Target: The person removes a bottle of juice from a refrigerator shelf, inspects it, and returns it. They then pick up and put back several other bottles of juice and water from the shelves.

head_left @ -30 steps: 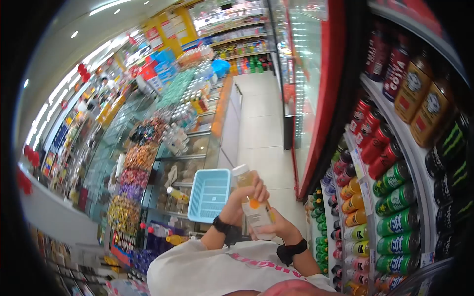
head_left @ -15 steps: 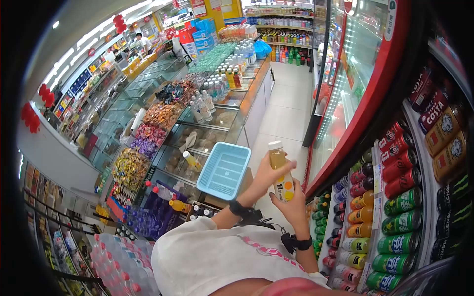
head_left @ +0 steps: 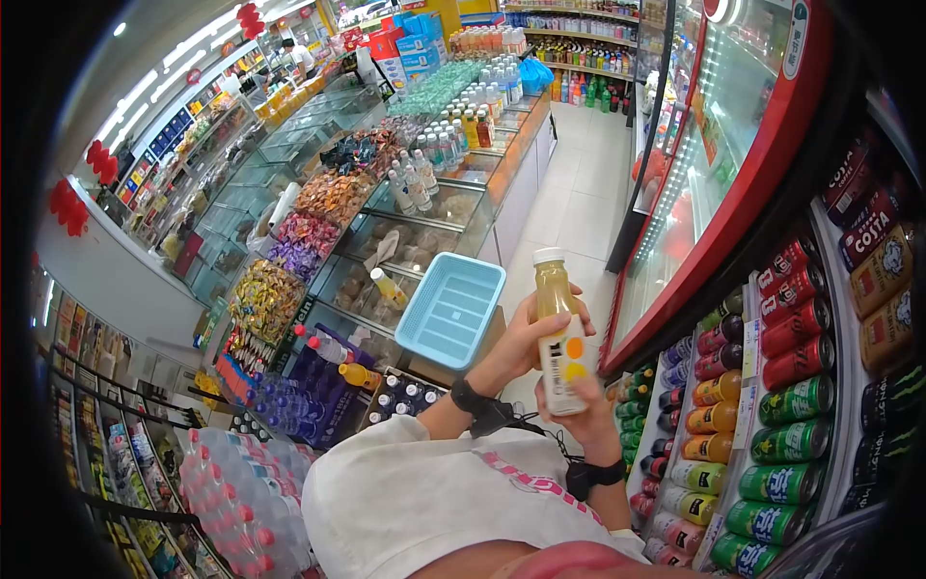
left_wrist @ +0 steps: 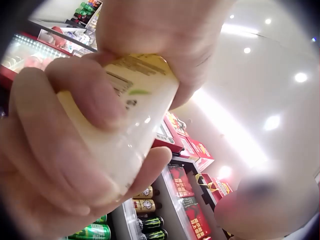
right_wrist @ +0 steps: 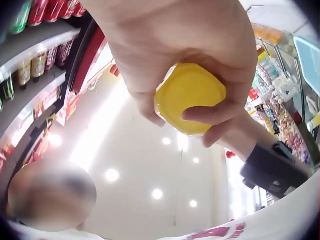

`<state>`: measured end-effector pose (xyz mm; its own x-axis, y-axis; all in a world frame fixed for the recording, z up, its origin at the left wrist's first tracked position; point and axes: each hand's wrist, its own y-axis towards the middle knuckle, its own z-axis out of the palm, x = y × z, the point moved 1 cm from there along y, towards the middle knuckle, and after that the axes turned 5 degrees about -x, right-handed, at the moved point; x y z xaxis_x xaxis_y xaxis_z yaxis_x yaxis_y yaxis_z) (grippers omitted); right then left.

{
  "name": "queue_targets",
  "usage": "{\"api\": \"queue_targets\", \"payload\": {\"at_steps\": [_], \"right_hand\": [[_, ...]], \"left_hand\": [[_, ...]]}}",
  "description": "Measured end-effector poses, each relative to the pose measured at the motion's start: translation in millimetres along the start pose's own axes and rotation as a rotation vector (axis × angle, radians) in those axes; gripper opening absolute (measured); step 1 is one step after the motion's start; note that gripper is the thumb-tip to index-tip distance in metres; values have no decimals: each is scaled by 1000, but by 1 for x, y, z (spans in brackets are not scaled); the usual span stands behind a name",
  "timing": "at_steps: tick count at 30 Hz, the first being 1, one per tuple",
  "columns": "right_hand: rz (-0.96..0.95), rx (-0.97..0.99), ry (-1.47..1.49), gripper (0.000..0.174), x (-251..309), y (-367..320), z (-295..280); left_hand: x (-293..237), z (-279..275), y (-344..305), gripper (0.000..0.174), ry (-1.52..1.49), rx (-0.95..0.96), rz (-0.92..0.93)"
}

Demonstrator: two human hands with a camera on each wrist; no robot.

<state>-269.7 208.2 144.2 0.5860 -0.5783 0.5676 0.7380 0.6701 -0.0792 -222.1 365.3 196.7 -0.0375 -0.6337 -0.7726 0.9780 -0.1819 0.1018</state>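
Note:
A clear bottle of pale yellow drink [head_left: 562,362] with a white cap stands nearly upright in front of the chest, its label with orange and yellow dots facing the head camera. My left hand [head_left: 529,338] grips it around the middle, thumb across the front. Lower down, my right hand [head_left: 596,425] holds the bottom end. In the left wrist view, fingers wrap the bottle [left_wrist: 135,115] from the left. The right wrist view shows its yellow underside [right_wrist: 190,97] within the grip of my right hand [right_wrist: 185,35].
A light blue basket [head_left: 451,311] sits on the glass counter, with a small white-capped bottle [head_left: 389,289] beside it. Candy heaps [head_left: 333,198] line the counter. Drink shelves [head_left: 738,415] stand close on the right, beyond them a red-framed fridge [head_left: 699,299]. Bottle packs [head_left: 236,492] are at lower left.
The bottle has turned from its small-print side to the dotted label, both hands staying on it. The head view has swung, bringing the counter and bottle packs further into sight.

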Motion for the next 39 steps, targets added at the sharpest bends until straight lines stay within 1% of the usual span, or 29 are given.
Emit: {"api": "queue_targets", "payload": {"at_steps": [1, 2, 4, 5, 7, 8, 10, 11, 13, 14, 16, 19, 20, 22, 23, 25, 28, 29, 32, 35, 38, 39], "right_hand": [[34, 97, 168, 56, -1, -1, -3], [25, 104, 156, 59, -1, -1, -4], [13, 114, 132, 65, 0, -1, -1], [17, 87, 69, 64, 1, -3, 1], [20, 36, -55, 62, 5, -6, 5], [16, -7, -60, 61, 3, -6, 7], [12, -94, -70, 58, -1, -7, 11], [2, -96, -134, 57, -1, -6, 9], [-25, -97, -264, 55, 0, -4, 4], [-55, -132, -359, 53, 2, -4, 4], [-115, -202, -547, 50, 4, -5, 6], [-86, -205, -528, 47, 2, -5, 11], [-101, -180, -532, 49, 2, -2, 12], [-104, -175, -531, 52, -3, -6, 11], [-84, -157, -511, 52, -3, -10, 12], [-72, -99, -483, 53, 2, -7, 15], [-180, -85, -549, 63, -6, -3, 11], [-99, -36, -553, 69, -2, -6, 9], [-122, -14, -545, 67, -1, -5, 12], [-104, 9, -524, 65, 0, -5, 14], [-133, 22, -532, 62, -7, -3, 4], [-110, -18, -482, 61, -2, -1, 8]], "left_hand": [[-4, 9, -3, 51, -28, 25, -8], [-5, 15, -5, 52, -59, 51, -14], [11, 9, -4, 53, -187, 90, -44], [18, 4, -5, 53, -250, 108, -59], [25, -7, -3, 55, -210, 102, -100], [26, -11, -2, 56, -187, 99, -125], [22, -15, -3, 52, -181, 60, -154], [21, -17, -3, 50, -180, 42, -166], [15, -16, -4, 51, -59, -5, -147], [12, -15, -5, 52, 3, -29, -137], [6, -8, -7, 51, 54, -13, -131], [-1, -8, -10, 54, 114, -26, -162], [-2, -10, -12, 56, 123, -38, -184], [-6, -9, -16, 54, 152, -64, -152], [-7, -11, -17, 53, 183, -63, -162], [-17, -1, -21, 48, 255, -60, -119], [-23, 5, -25, 46, 322, -44, -53], [-25, 6, -26, 46, 340, -38, -27], [-32, 13, -29, 47, 374, -36, 1], [-35, 15, -32, 48, 369, -44, 3], [-35, 16, -33, 48, 410, -76, -5], [-35, 15, -33, 47, 414, -97, -5]]}}
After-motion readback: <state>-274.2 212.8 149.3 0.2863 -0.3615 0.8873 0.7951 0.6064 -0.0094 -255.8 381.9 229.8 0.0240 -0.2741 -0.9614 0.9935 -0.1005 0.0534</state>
